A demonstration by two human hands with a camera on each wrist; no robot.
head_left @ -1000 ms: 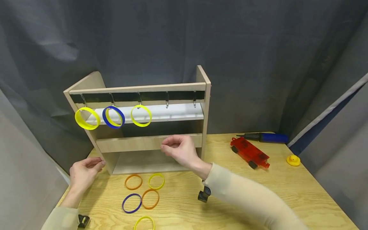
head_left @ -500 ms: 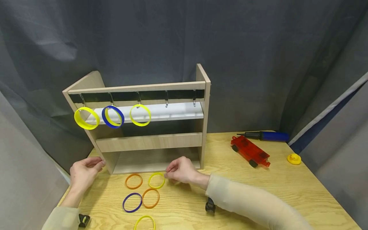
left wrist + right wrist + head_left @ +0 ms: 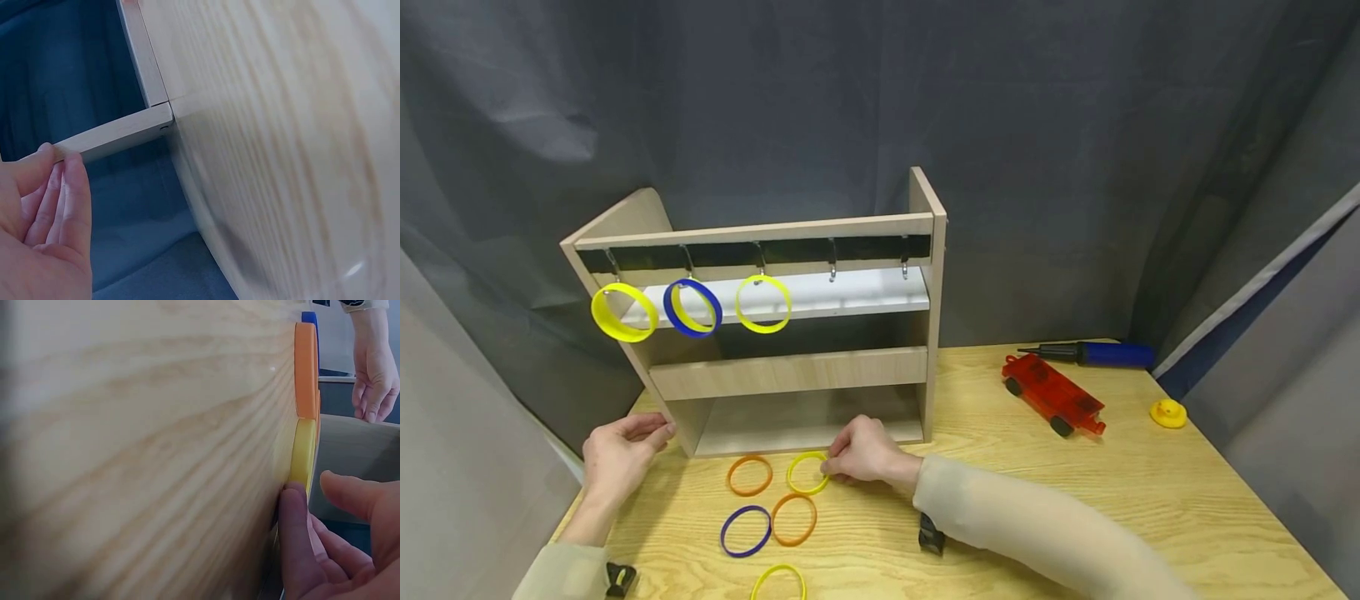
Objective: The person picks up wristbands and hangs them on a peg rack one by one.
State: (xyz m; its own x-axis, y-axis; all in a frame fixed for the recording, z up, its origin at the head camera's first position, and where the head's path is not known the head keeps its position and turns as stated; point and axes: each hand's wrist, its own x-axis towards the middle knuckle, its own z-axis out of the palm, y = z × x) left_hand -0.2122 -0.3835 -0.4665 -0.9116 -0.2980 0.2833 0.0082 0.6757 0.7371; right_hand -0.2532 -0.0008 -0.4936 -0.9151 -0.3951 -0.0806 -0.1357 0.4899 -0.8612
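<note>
My left hand [image 3: 621,458] pinches the front edge of the left side panel [image 3: 112,134] of a small wooden shelf unit, thumb and fingertips on either side of it. Low on the table, my right hand [image 3: 867,450] is at the right edge of a yellow wristband [image 3: 303,450]. One fingertip meets the band, while the thumb stands apart from it in the right wrist view. Around that band lie two orange wristbands [image 3: 749,475] and a blue wristband [image 3: 746,531]; a second yellow wristband [image 3: 778,570] is partly cut off by the frame's lower edge.
From the shelf's hooks hang a yellow wristband [image 3: 601,313], a blue-and-yellow pair [image 3: 667,305] and another yellow wristband [image 3: 787,310]. Two hooks [image 3: 832,260] on the right hold nothing. A red toy trailer [image 3: 1052,393], blue-handled pump [image 3: 1112,354] and yellow duck [image 3: 1168,413] lie to the right.
My right hand has come down from in front of the shelf to the table, then moved slightly left to the yellow wristband. The left hand stays on the side panel.
</note>
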